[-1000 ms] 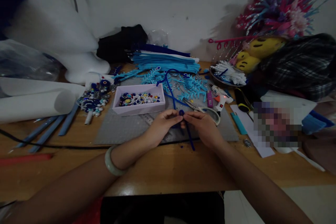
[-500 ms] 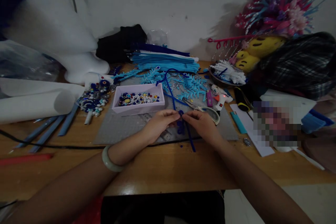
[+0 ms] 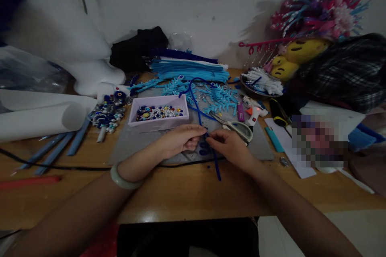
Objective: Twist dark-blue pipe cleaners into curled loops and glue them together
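Note:
A dark blue pipe cleaner (image 3: 216, 165) is held between my two hands over the front of the grey mat (image 3: 126, 148). My left hand (image 3: 179, 141) pinches its upper part between thumb and forefinger, the other fingers curled in. My right hand (image 3: 229, 145) is closed on it just to the right, and its tail hangs down toward me. Dark blue coils (image 3: 205, 149) show below the fingertips; whether they join the held piece I cannot tell. Another dark blue pipe cleaner (image 3: 194, 98) curves across the mat behind my hands.
A white box of beads (image 3: 159, 124) stands left of my hands. Scissors (image 3: 241, 129), a glue gun (image 3: 255, 115) and a turquoise lighter (image 3: 274, 139) lie to the right. Light blue branch-like pieces (image 3: 221, 100) and bundled pipe cleaners (image 3: 189, 70) lie behind. A black cable (image 3: 75, 167) crosses the front.
My left hand has shifted slightly left and its lower fingers have curled. The small loop at my fingertips no longer shows there, and the pipe cleaner's tail has swung slightly left and lower.

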`<state>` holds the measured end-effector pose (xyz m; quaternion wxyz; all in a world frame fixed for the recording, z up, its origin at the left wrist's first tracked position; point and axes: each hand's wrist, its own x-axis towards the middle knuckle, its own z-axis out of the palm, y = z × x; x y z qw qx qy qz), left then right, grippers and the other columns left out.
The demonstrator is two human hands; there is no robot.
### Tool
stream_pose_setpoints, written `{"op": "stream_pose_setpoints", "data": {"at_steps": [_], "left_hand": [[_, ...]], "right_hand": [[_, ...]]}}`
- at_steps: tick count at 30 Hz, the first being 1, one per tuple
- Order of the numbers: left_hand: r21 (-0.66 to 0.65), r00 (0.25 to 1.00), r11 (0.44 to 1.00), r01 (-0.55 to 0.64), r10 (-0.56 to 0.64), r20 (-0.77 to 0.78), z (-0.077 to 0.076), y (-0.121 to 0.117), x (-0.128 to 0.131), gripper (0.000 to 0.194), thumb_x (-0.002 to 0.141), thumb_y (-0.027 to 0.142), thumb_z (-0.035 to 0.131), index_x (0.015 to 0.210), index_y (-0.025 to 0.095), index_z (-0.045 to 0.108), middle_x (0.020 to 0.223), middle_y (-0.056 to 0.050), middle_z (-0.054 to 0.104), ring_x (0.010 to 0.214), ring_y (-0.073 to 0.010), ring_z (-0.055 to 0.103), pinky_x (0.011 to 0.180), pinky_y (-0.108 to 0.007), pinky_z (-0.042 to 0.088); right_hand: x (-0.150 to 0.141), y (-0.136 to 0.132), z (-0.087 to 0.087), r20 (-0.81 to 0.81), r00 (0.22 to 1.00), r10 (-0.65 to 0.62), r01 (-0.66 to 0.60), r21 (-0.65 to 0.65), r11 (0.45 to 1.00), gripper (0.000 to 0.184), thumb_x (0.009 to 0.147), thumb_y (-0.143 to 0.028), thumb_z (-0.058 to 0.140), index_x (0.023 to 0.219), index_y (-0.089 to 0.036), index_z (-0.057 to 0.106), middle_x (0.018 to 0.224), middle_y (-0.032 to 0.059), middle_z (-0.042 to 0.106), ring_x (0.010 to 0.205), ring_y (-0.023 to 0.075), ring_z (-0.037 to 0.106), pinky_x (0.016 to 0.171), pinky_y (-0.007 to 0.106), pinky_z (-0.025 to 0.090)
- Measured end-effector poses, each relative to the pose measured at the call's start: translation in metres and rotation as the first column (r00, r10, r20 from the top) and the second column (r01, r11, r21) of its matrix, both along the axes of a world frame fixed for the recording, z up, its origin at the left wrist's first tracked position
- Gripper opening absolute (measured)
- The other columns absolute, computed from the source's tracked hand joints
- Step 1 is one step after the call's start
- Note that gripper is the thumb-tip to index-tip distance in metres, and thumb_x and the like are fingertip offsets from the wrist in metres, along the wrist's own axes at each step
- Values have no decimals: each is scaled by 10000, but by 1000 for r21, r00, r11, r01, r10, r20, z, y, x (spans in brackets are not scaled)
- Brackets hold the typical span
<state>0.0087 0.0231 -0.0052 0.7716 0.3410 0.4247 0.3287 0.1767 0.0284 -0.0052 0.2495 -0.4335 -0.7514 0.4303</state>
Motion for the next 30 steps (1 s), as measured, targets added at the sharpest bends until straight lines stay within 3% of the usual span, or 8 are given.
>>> {"op": "stream_pose_setpoints", "data": {"at_steps": [4,12,17,21,24,26,28,30], "left_hand": [[-166,997,986,5,8,74,1,-1,2,183,690,244,601,598,154,470,464,70,413,368,-21,319,401,-170,257],[-203,993,978,-46,67,98,0,1,3,63,713,155,569,660,121,567,562,-4,577,458,-41,464,444,-163,342],[-5,998,999,-50,50,30,-3,1,3,109,712,231,582,675,137,544,578,11,567,463,-40,458,459,-160,345],[245,980,967,75,-26,-199,-3,1,0,175,706,319,590,746,155,544,626,39,526,476,-40,421,441,-167,303],[439,915,878,189,4,-402,-6,2,-2,172,715,309,581,811,167,563,669,39,511,594,-74,475,530,-190,365],[561,869,789,248,74,-489,-7,3,-3,157,768,292,510,844,165,562,727,17,541,678,-100,506,614,-222,403],[687,808,647,330,182,-560,-7,4,-5,183,808,249,442,926,163,552,827,-16,578,766,-124,526,697,-258,419],[758,724,451,471,293,-624,-7,4,-9,221,823,217,416,996,166,544,946,-48,590,868,-148,527,782,-295,410]], "right_hand": [[-1,-1,-1,-24,1000,-7,8,13,1000,187,756,-301,499,630,-169,543,574,-24,459,543,86,379,504,210,304],[-3,0,-5,-100,994,-52,45,-76,996,173,751,-310,499,679,-168,567,629,-12,521,593,99,441,568,218,347],[-1,4,0,-81,996,-47,33,-162,986,217,749,-346,488,671,-159,567,593,-27,472,554,89,398,536,219,318],[2,6,1,-76,993,-89,74,-179,981,213,734,-348,518,647,-159,565,576,-36,447,537,81,377,523,220,299],[2,7,-1,-149,978,-144,95,-294,951,219,716,-374,549,652,-168,583,559,-42,456,515,77,383,506,220,294],[2,7,-4,-229,952,-202,91,-419,903,224,698,-389,573,653,-170,593,548,-43,466,495,72,386,491,218,294],[1,7,-6,-293,921,-258,67,-531,844,218,675,-383,602,658,-166,599,543,-45,472,478,64,381,481,213,291],[1,7,-7,-323,903,-283,32,-606,795,207,654,-366,627,661,-162,598,535,-51,466,466,56,370,477,210,285]]}}
